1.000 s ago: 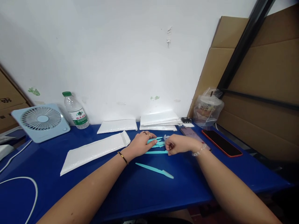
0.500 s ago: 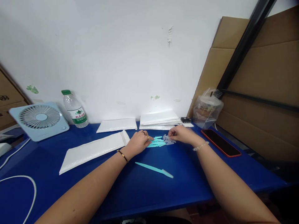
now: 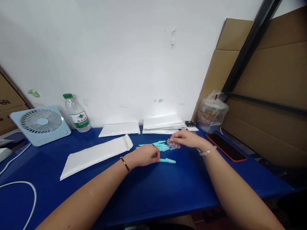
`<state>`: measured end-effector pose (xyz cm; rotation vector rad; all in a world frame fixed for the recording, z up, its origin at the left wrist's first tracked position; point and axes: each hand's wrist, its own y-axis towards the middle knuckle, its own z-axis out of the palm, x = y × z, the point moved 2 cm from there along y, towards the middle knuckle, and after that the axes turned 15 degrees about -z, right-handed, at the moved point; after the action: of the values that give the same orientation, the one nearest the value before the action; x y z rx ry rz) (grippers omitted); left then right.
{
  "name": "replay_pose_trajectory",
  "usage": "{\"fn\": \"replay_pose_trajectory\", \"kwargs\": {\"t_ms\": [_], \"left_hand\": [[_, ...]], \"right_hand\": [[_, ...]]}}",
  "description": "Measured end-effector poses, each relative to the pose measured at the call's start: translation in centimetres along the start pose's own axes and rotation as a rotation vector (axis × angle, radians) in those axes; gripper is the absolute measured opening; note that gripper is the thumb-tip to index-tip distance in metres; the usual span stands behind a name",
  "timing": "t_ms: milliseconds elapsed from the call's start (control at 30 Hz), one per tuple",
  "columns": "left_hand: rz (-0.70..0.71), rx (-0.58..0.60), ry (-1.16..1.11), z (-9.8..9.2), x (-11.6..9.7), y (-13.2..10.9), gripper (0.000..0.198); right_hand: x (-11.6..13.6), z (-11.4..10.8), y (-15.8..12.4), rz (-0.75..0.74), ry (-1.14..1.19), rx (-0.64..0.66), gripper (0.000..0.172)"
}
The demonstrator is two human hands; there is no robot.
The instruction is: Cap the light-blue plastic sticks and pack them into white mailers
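Observation:
My left hand [image 3: 147, 155] is closed around one end of a teal eyebrow razor [image 3: 168, 160], whose blade end sticks out to the right, just above the blue table. Behind that hand lies a loose pile of teal eyebrow razors [image 3: 157, 145], partly hidden by my fingers. Clear plastic caps [image 3: 173, 147] lie against the right side of the pile. Over them, my right hand [image 3: 183, 139] has its thumb and forefinger pinched together. Whether a cap is between those fingertips is too small to make out.
White padded mailers lie at left [image 3: 96, 156], against the wall [image 3: 120, 128] and in a stack [image 3: 163, 122]. A fan [image 3: 42, 123] and water bottle [image 3: 78, 115] stand at back left. To the right are a phone [image 3: 226, 147], a bagged cup [image 3: 212, 111] and a small black object [image 3: 190, 123].
My left hand has come from the pile toward me and taken hold of the single razor that lay in front. My right hand has shifted slightly left over the caps.

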<state>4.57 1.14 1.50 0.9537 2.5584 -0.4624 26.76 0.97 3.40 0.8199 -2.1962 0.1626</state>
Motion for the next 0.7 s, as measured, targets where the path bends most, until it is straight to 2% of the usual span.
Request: {"fn": "replay_pose_trajectory", "kwargs": {"t_ms": [100,200,367,500,600,700], "left_hand": [[-0.089,-0.019,-0.167,-0.2,0.5,-0.1,0.017],[-0.138,-0.030,-0.310,-0.3,1.0,-0.6,0.017],[-0.172,-0.179,-0.347,-0.5,2.2,-2.0,0.020],[-0.207,-0.248,-0.387,-0.8,3.1,-2.4,0.036],[-0.201,-0.316,-0.359,-1.1,3.2,-2.3,0.036],[-0.170,-0.393,-0.310,-1.4,3.1,-2.6,0.031]], "right_hand": [[0.7,1.1,0.2,-0.004,0.235,0.064,0.040],[0.9,2.1,0.6,-0.031,0.298,0.027,0.039],[0.3,1.6,0.9,-0.084,0.363,-0.127,0.032],[-0.1,0.5,0.7,-0.127,0.405,-0.344,0.037],[0.3,1.1,0.8,-0.094,0.466,-0.453,0.036],[0.9,2.4,0.9,-0.064,0.517,-0.464,0.037]]}}
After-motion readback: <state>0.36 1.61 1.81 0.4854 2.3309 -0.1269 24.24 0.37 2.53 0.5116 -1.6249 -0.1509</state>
